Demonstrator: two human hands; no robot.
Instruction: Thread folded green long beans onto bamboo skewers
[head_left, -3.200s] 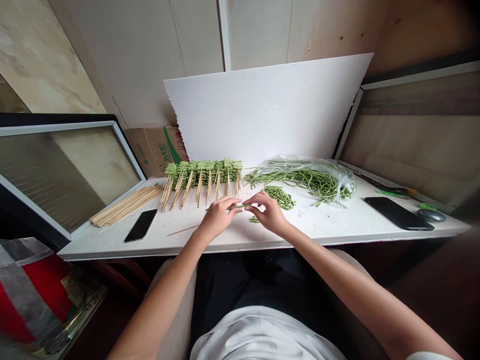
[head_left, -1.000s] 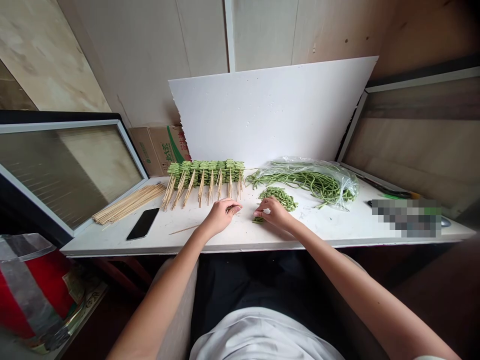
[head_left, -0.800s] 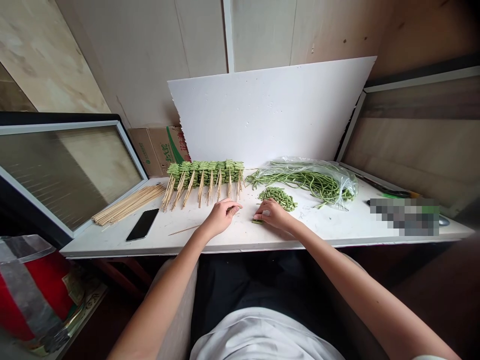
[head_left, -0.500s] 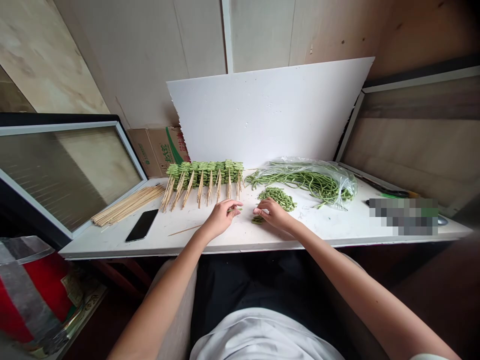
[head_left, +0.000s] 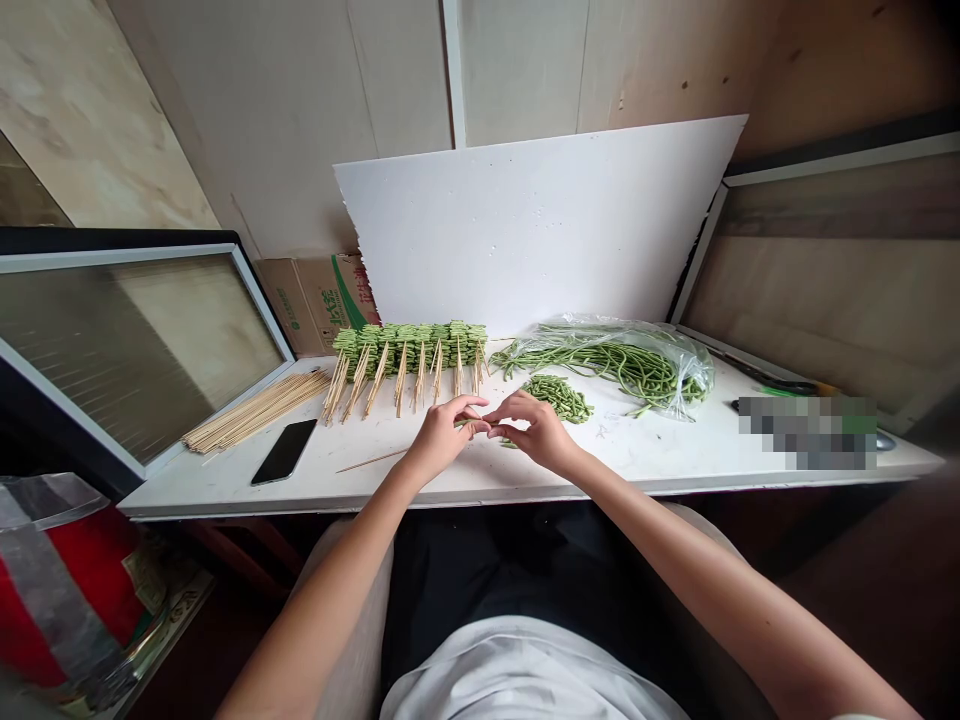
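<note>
My left hand (head_left: 441,436) is closed, pinching a short piece of green long bean between thumb and fingers. Its fingertips nearly meet those of my right hand (head_left: 538,434), which is also closed in a pinch at the bean's other end. Most of the bean is covered by the fingers. Just behind my right hand lies a pile of cut long bean pieces (head_left: 562,398), partly hidden by it. A lone bamboo skewer (head_left: 367,462) lies left of my left wrist, its far end out of sight. Skewered bean bundles (head_left: 412,350) are stacked beyond my left hand, sticks facing me.
Loose bamboo skewers (head_left: 251,412) and a phone (head_left: 285,450) lie at the left on the white table (head_left: 645,465). Uncut long beans (head_left: 630,368) spill from a clear plastic bag (head_left: 694,375) at the back right. A white board (head_left: 540,230) stands behind.
My right hand has moved left from beside the cut bean pile to meet my left hand. My left hand has stayed nearly in place.
</note>
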